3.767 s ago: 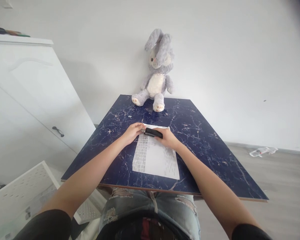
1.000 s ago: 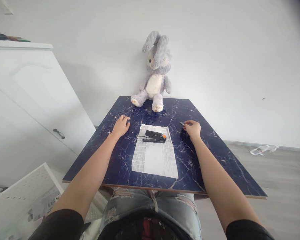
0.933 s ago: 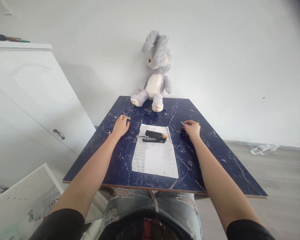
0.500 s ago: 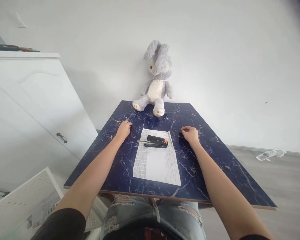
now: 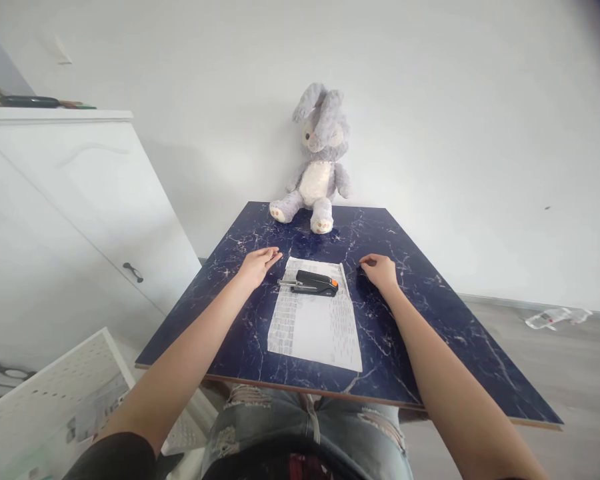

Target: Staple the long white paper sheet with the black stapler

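A black stapler [image 5: 317,283] with an orange patch lies across the upper part of a printed paper sheet [image 5: 314,333]. Its silver metal rail sticks out to the left. My left hand [image 5: 260,265] is open just left of the sheet's top corner, fingers stretched toward the stapler and holding nothing. To the right of the sheet, my right hand [image 5: 380,270] is closed in a pinch close to the tabletop. Whatever may be between its fingertips is too small or hidden to make out. Neither hand touches the stapler.
A grey plush rabbit [image 5: 316,180] sits at the far edge of the dark blue marbled table [image 5: 430,333], against the wall. At left stand a white cabinet [image 5: 80,187] and a white perforated basket [image 5: 45,393]. A clear plastic item [image 5: 555,317] lies on the floor at right.
My left hand has moved right toward the sheet, and its curled fingers have stretched out. My right hand stays nearly in place, still pinched. The view has shifted slightly.
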Demonstrator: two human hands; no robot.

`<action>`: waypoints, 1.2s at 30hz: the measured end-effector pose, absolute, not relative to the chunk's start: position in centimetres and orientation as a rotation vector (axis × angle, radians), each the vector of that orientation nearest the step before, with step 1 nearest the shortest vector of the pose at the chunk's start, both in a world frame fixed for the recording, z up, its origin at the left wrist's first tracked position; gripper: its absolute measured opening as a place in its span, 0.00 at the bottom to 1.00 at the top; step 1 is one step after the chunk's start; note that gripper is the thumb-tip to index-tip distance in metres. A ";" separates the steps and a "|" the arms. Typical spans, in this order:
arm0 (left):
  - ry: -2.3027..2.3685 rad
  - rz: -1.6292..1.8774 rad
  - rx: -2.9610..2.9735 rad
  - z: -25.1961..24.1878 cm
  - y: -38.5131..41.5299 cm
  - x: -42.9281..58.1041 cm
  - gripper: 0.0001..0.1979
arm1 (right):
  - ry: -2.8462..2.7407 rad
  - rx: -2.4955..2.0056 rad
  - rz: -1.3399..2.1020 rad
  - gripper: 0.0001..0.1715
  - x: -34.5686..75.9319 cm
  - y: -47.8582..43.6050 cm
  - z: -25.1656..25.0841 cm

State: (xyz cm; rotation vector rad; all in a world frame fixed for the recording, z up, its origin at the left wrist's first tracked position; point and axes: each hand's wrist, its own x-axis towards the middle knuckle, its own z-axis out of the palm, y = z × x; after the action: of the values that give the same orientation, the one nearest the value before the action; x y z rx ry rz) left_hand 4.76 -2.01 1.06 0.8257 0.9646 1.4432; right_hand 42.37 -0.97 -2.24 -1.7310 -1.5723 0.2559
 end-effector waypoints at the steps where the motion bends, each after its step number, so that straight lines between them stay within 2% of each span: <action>1: 0.961 1.410 0.769 1.2 -2.5 5.0 0.06 | -1.578 -1.731 0.260 0.13 42.3 -1.0 -2.2; 3: 0.963 1.333 0.718 1.3 -3.2 5.2 0.10 | -1.586 -1.733 0.269 0.13 42.3 -0.9 -2.2; 6: 0.925 1.267 0.818 1.5 -3.9 5.2 0.09 | -1.588 -1.740 0.279 0.13 42.3 -1.0 -2.3; 9: 0.948 1.303 1.110 1.8 -4.4 5.1 0.06 | -1.583 -1.751 0.285 0.15 42.3 -1.0 -2.3; 16: 1.089 1.189 1.874 2.6 -4.8 4.4 0.12 | -1.601 -1.763 0.306 0.14 42.1 -1.3 -2.1; 25: 1.008 1.118 1.646 1.7 -4.4 4.0 0.22 | -1.604 -1.736 0.296 0.14 42.3 -1.1 -2.4; 36: 1.016 0.730 1.885 1.8 -5.1 5.0 0.13 | -1.619 -1.720 0.313 0.14 42.4 -0.9 -2.5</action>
State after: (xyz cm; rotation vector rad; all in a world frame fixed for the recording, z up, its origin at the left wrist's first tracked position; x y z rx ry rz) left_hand 5.02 -5.05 1.83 1.8848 1.0162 0.7298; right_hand 42.39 -0.88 -2.52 -1.7201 -1.6190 0.3126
